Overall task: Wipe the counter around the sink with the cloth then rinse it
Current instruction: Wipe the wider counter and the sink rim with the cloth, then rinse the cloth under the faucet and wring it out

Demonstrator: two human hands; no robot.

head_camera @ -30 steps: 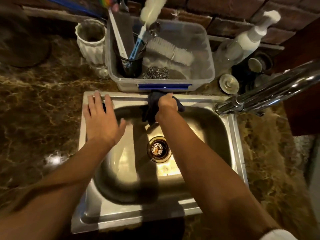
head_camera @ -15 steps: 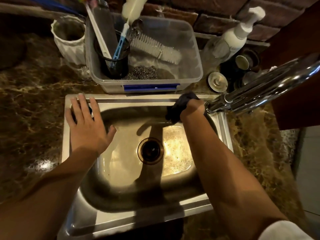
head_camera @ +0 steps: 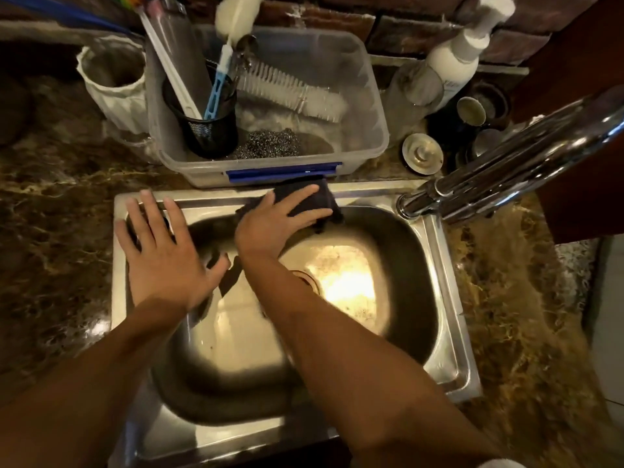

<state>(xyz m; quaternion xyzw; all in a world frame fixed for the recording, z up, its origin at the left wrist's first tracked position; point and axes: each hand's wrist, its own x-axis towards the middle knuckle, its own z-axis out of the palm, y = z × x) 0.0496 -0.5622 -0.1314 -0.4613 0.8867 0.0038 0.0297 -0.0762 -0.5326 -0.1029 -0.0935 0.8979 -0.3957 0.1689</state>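
- The right hand (head_camera: 273,219) lies flat, fingers spread, pressing the dark cloth (head_camera: 319,204) on the back rim of the sink (head_camera: 449,332); it does not close around the cloth.
- The cloth lies just in front of the tub (head_camera: 368,106), touching or almost touching its blue clip (head_camera: 282,172), and one corner hangs over the basin edge.
- The left hand (head_camera: 162,255) is open and holds nothing, palm down on the left rear corner of the sink.
- The tub is clear plastic with rounded corners. Inside stand a black mesh cup (head_camera: 209,130) with brush handles, a white bristle brush (head_camera: 290,94) lying tilted, and a steel scourer (head_camera: 270,146), curly and shiny.
- Left of the tub stands a white ribbed pot (head_camera: 111,86).
- To the right are a white pump bottle (head_camera: 452,62), a round metal plug (head_camera: 422,153) and a chrome tap (head_camera: 506,163) reaching over the counter (head_camera: 57,197).
- The counter is brown marble with pale veins; the sink is brushed steel, glaring near the drain (head_camera: 307,280).
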